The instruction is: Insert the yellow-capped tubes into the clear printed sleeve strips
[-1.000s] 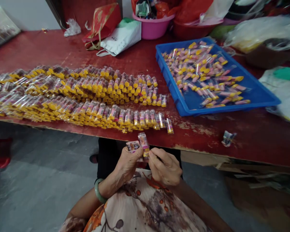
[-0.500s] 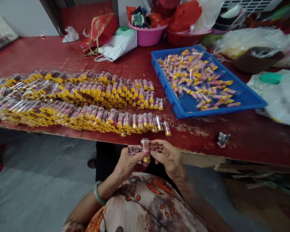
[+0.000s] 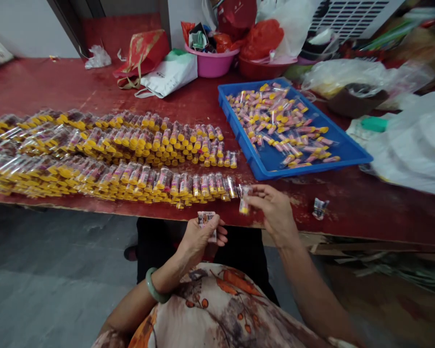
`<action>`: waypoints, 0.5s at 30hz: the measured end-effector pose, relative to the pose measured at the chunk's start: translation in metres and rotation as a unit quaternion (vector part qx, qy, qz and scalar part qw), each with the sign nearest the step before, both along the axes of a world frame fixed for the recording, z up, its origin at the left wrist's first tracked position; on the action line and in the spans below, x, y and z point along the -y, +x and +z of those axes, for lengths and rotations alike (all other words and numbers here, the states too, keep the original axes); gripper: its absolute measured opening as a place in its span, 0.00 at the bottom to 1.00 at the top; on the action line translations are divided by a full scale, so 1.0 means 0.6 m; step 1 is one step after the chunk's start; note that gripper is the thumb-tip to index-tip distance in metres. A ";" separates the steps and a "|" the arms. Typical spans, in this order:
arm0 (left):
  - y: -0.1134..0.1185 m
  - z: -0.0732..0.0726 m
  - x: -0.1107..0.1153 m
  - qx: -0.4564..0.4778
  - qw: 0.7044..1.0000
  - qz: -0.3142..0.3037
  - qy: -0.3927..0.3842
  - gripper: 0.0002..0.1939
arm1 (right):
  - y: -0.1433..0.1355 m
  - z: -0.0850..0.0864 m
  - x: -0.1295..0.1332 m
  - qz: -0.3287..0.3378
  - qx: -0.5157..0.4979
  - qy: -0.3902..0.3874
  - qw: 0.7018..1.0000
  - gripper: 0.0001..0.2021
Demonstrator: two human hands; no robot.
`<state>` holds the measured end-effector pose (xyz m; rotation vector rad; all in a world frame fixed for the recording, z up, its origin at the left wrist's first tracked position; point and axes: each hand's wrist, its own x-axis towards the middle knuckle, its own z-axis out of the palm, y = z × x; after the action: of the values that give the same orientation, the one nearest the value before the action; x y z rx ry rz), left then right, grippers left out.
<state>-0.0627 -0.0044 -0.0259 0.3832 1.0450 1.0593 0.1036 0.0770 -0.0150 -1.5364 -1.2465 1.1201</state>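
My left hand (image 3: 200, 237) is closed on a small stack of printed labels (image 3: 206, 219), held over my lap just off the table's front edge. In my right hand (image 3: 273, 210), thumb and fingers pinch a small clear-wrapped tube (image 3: 244, 202) with a yellow end pointing down. That tube is at the right end of the front row of similar yellow-ended tubes (image 3: 184, 183), close to the last ones; whether it touches them or the table I cannot tell. Behind the front row lies another long pile of tubes (image 3: 166, 137).
A blue tray (image 3: 304, 170) holds many loose pink tubes with yellow ends. A crumpled printed scrap (image 3: 319, 208) lies on the red table (image 3: 366, 212) at the right. Bags, a pink basin (image 3: 212, 65) and plastic sheeting (image 3: 416, 140) stand along the back and right.
My right hand has moved away from the left, forward to the row's end, taking the tube with it. My left hand keeps the labels. The whole view has shifted slightly.
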 end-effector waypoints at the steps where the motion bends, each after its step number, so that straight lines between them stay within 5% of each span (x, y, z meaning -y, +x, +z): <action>1: -0.002 0.000 0.000 0.017 1.000 0.006 -0.018 0.21 | 0.006 -0.006 -0.023 -0.007 0.046 0.008 0.999 0.22; 7: -0.022 0.006 0.014 0.124 0.990 -0.028 -0.065 0.13 | 0.026 -0.031 -0.104 0.017 0.207 0.028 0.978 0.19; 11: -0.029 0.011 0.022 0.094 0.994 -0.051 -0.034 0.13 | 0.084 0.008 -0.152 -0.035 0.308 0.092 0.946 0.17; 15: -0.027 0.021 0.023 0.103 0.993 -0.058 -0.029 0.12 | 0.159 0.042 -0.241 -0.003 0.341 0.118 0.933 0.19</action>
<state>-0.0790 -0.0183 -0.0134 0.2784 0.8577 0.9413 0.1991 0.2215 0.0100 -1.7976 -1.7510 0.3943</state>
